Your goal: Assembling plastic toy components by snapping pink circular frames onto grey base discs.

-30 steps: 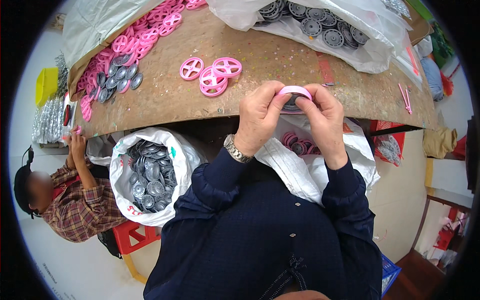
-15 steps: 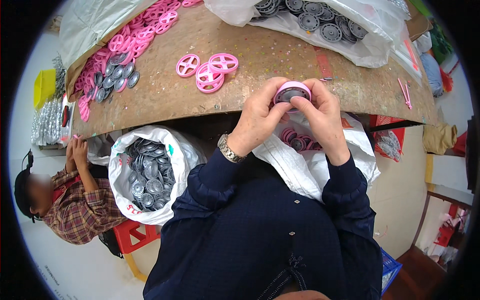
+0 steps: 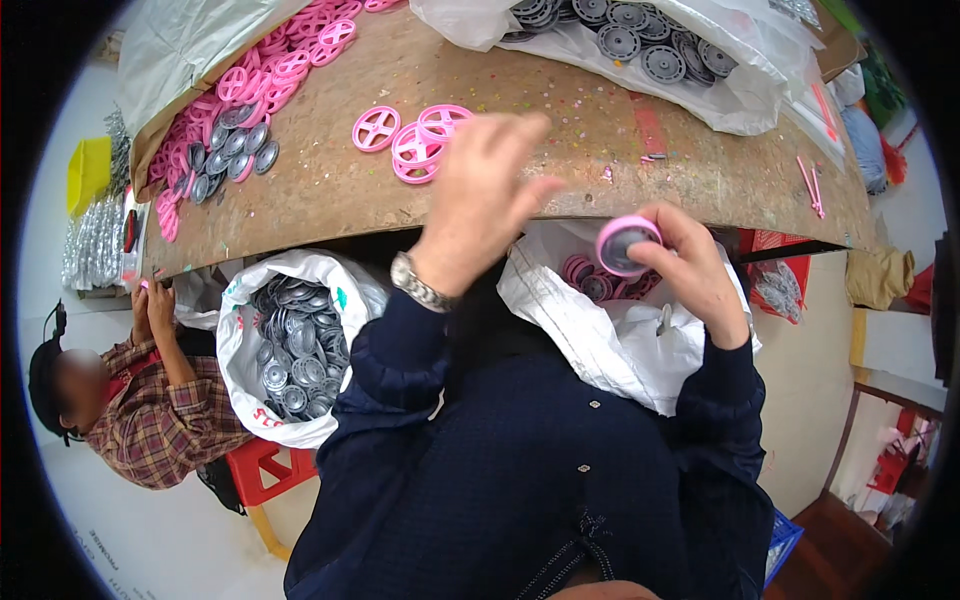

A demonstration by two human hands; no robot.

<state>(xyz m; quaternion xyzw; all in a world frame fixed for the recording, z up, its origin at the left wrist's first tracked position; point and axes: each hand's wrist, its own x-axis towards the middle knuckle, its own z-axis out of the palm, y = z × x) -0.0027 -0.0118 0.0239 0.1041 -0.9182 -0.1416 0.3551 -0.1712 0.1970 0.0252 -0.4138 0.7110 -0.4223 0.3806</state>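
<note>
Pink-rimmed wheel [image 3: 627, 243] sits pinched in our right hand [image 3: 690, 270], above the white sack [image 3: 620, 340] below the table edge [image 3: 700, 205]. Left hand [image 3: 480, 195] — fingers loose, empty — reaches toward the pink hubs [image 3: 415, 140]; next, we judge, a careful single pick.

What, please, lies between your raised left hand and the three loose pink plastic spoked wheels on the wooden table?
Nothing in the head view: the left hand overlaps the pink wheels.

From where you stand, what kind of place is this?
Probably a small assembly workshop: a rough worktable strewn with pink wheels, sacks of grey discs, and a co-worker sitting nearby.
</note>
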